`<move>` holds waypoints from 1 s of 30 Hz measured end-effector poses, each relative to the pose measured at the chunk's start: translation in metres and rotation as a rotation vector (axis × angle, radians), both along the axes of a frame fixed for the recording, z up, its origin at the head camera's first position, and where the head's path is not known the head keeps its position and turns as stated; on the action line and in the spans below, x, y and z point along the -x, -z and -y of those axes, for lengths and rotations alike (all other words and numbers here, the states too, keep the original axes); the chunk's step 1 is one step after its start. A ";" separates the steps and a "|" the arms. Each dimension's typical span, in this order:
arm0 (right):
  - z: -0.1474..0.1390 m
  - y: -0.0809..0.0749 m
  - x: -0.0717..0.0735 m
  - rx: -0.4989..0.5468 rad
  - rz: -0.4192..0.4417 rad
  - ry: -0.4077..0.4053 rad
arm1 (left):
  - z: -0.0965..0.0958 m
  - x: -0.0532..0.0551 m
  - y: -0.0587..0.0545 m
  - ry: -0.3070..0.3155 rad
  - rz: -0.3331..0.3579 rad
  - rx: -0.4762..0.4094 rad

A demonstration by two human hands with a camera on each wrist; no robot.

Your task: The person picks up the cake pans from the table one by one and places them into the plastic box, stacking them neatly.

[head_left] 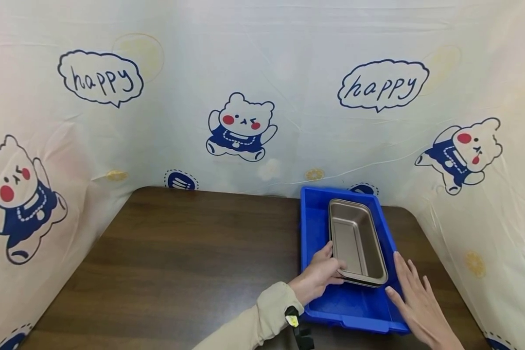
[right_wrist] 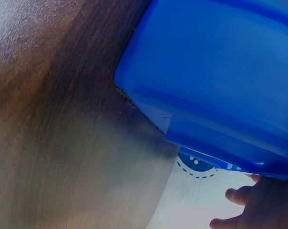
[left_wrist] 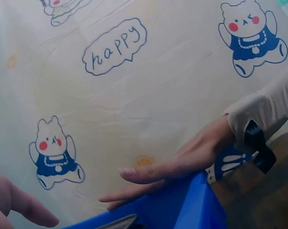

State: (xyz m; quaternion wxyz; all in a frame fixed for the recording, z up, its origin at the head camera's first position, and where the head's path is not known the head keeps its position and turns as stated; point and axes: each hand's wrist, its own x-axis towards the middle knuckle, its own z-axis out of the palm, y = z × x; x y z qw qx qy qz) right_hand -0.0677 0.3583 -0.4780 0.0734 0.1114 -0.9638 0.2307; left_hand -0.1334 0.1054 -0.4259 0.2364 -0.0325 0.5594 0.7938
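A rectangular bronze-toned metal loaf pan [head_left: 354, 233] sits slanted within a blue plastic bin [head_left: 350, 304]. My left hand [head_left: 316, 276] grips the pan's near left corner, thumb over the rim and the other fingers at its side. Along the bin's right wall lies my right hand [head_left: 421, 304], its fingers extended and touching the outside near the rim. In the left wrist view, the right hand [left_wrist: 187, 160] appears against the blue wall, and just a sliver of the pan [left_wrist: 120, 223] shows. The right wrist view is filled mostly by the bin's outer side [right_wrist: 206, 71].
Under the bin is a dark brown wooden table [head_left: 192, 243], stretching far to the left. A pale curtain [head_left: 297, 73] printed with bears and "happy" bubbles surrounds its back and sides. A black strap [head_left: 304, 335] hangs from the left wrist.
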 end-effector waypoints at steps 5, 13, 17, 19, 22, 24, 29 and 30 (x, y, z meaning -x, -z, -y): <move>0.000 0.000 0.000 0.003 0.001 -0.001 | 0.013 -0.004 -0.008 0.083 -0.025 0.015; 0.000 0.000 0.003 0.006 -0.010 0.000 | 0.029 -0.012 -0.025 0.160 -0.066 0.012; -0.001 0.000 0.005 0.005 -0.013 0.000 | 0.035 -0.014 -0.032 0.159 -0.085 0.000; -0.001 0.000 0.006 0.011 -0.006 -0.001 | 0.038 -0.013 -0.033 0.151 -0.095 -0.001; -0.001 -0.003 0.005 0.027 0.007 -0.008 | 0.044 -0.012 -0.035 0.152 -0.112 -0.006; -0.002 -0.006 0.005 0.036 0.020 -0.010 | 0.049 -0.012 -0.036 0.159 -0.120 -0.003; -0.007 -0.019 0.009 0.040 0.054 0.002 | 0.064 -0.010 -0.039 0.161 -0.182 0.058; -0.009 -0.021 0.010 0.039 0.055 0.006 | 0.068 -0.010 -0.040 0.156 -0.201 0.085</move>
